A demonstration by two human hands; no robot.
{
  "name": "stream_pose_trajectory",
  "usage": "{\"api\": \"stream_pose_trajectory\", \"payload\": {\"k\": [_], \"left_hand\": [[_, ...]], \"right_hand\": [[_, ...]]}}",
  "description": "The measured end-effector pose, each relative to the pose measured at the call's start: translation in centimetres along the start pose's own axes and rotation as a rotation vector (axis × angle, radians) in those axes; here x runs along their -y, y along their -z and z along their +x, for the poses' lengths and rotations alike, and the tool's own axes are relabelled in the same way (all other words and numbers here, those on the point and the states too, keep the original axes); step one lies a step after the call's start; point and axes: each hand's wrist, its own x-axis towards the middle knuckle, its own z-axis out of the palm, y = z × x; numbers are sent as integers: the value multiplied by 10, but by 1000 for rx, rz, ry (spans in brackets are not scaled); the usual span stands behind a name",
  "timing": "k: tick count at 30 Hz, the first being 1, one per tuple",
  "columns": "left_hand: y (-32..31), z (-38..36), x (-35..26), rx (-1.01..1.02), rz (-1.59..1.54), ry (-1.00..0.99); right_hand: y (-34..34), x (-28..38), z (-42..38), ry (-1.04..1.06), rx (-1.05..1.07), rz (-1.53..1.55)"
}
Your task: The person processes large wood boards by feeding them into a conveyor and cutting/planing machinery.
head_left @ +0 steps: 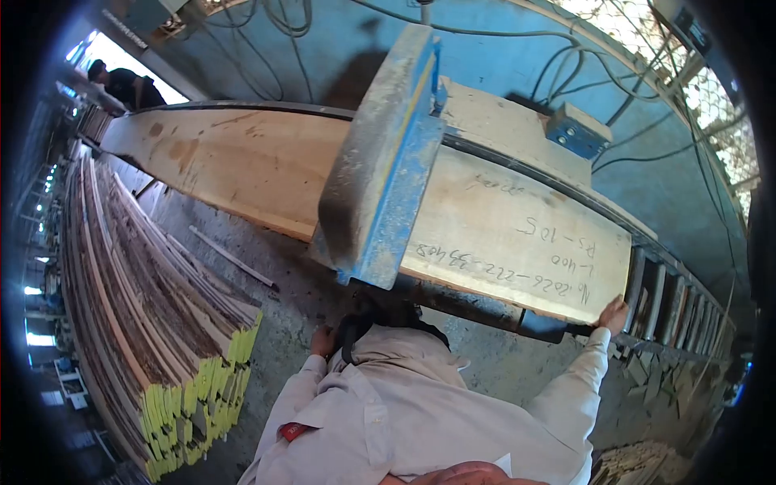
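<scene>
A long, wide wooden board (517, 234) lies across the machine, with handwritten numbers near its right end. My right hand (614, 315) is at the near corner of that end, its fingers closed on the edge. The board passes beneath a blue metal machine housing (380, 162), dusty and scuffed, which hides its middle part. Low beside my waist is my left hand (323, 341), apart from the board and close to a dark strap (352, 335). Its fingers are too small and shaded to make out.
A tall stack of planks (178, 347) with yellow-painted ends stands at left. A roller conveyor (679, 307) continues right. A blue control box (578, 133) and hanging cables are behind the board. Another person (125, 85) is at the far left end. A thin stick (234, 257) lies on the floor.
</scene>
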Motion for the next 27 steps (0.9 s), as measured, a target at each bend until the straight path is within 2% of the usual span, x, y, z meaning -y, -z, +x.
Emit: {"api": "stream_pose_trajectory", "payload": {"k": [6, 9, 12, 18, 20, 22, 25, 27], "left_hand": [[6, -6, -15, -30, 108, 7], [15, -15, -38, -14, 150, 6], [4, -2, -18, -38, 47, -34], [5, -1, -15, -26, 124, -147], [-3, 16, 15, 26, 94, -217], [-7, 25, 13, 54, 56, -263], [-2, 22, 8, 69, 133, -199], [-3, 21, 11, 15, 153, -276]], "right_hand": [[3, 5, -1, -49, 35, -45], [10, 19, -10, -66, -24, -14], [25, 36, -20, -89, 20, 4], [11, 21, -11, -144, 5, -90], [17, 31, -15, -218, 2, -77], [18, 30, -15, -156, -14, -33], [24, 36, -21, -142, -30, -2], [22, 33, -20, -149, -21, -9]]}}
